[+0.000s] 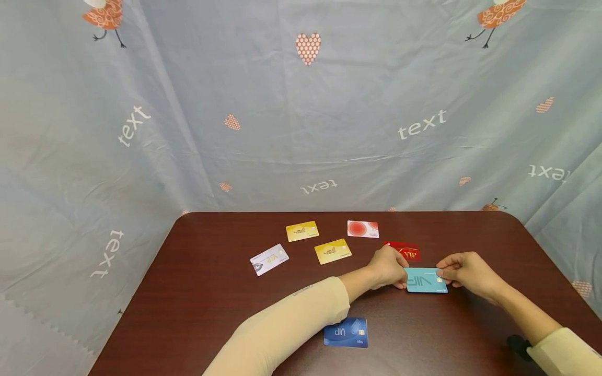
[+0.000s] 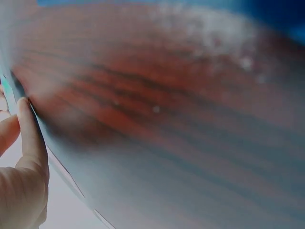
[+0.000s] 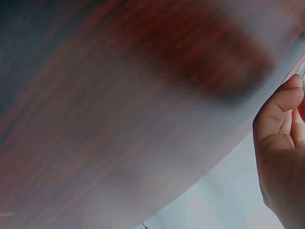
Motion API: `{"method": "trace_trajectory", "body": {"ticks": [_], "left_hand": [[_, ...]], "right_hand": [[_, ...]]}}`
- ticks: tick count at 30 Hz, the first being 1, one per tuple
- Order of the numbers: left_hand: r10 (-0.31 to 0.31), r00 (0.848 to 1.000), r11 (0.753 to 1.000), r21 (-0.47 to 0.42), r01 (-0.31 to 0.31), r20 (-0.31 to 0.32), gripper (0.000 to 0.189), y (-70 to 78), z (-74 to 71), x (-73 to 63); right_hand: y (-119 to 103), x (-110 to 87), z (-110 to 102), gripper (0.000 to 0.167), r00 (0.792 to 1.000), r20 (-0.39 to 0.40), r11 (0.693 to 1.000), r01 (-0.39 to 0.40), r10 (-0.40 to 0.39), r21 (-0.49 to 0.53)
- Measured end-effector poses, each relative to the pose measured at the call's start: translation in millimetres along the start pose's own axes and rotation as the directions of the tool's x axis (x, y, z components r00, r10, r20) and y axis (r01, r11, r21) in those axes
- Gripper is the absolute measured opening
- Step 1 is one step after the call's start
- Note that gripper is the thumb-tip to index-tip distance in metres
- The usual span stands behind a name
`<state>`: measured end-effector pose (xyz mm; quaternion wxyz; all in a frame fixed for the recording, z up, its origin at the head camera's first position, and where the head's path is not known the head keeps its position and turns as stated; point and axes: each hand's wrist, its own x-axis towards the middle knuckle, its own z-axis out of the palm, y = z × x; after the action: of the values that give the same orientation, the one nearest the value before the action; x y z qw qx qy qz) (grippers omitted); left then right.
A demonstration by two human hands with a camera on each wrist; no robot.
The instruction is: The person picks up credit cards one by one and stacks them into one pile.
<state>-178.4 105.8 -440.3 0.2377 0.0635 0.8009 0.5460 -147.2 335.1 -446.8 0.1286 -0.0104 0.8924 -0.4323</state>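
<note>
A teal VIP card (image 1: 425,280) lies between both hands at the right side of the table in the head view. My left hand (image 1: 386,266) pinches its left end, and my right hand (image 1: 475,274) pinches the upper right corner. Just behind the card is a red VIP card (image 1: 411,253), partly covered by the left hand. Below the left forearm lies a blue VIP card (image 1: 345,337), its upper edge hidden by the sleeve. In the left wrist view the left hand (image 2: 28,162) shows at the left edge; in the right wrist view the right hand (image 3: 281,129) is at the right edge.
Two yellow cards (image 1: 302,231), a white card with red circles (image 1: 362,229) and a silver-white card (image 1: 269,259) lie spread on the dark wooden table (image 1: 211,313). A patterned grey-blue cloth (image 1: 263,156) hangs behind. A small black object (image 1: 519,347) is by the right sleeve.
</note>
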Motion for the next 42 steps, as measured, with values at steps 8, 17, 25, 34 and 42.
{"method": "trace_trajectory", "body": {"ticks": [8,17,25,34,42], "left_hand": [[-0.007,0.999,0.992,-0.129,0.012,0.038,0.019,-1.7,-5.3,-3.5],[-0.009,0.994,0.975,-0.222,0.033,0.107,0.017,-6.8,-14.6,-5.5],[-0.006,0.991,0.969,-0.246,0.04,0.137,0.015,-8.4,-23.5,-11.8],[0.028,0.982,0.962,-0.272,0.025,0.189,0.018,-10.8,-38.4,-15.6],[0.034,0.974,0.962,-0.27,0.028,0.222,0.017,-13.7,-50.8,-18.2]], "right_hand": [[-3.0,-4.1,0.7,0.027,1.0,0.009,0.999,-0.006,0.006,0.032],[-10.4,-8.4,2.6,0.029,1.0,0.022,0.997,0.006,-0.007,0.077],[-16.3,-10.0,8.2,0.028,1.0,0.026,0.995,-0.018,0.015,0.095],[-23.6,-12.4,12.9,0.028,0.999,0.032,0.99,0.009,-0.013,0.143],[-32.6,-13.4,19.5,0.03,0.999,0.027,0.984,0.018,-0.023,0.177]]}}
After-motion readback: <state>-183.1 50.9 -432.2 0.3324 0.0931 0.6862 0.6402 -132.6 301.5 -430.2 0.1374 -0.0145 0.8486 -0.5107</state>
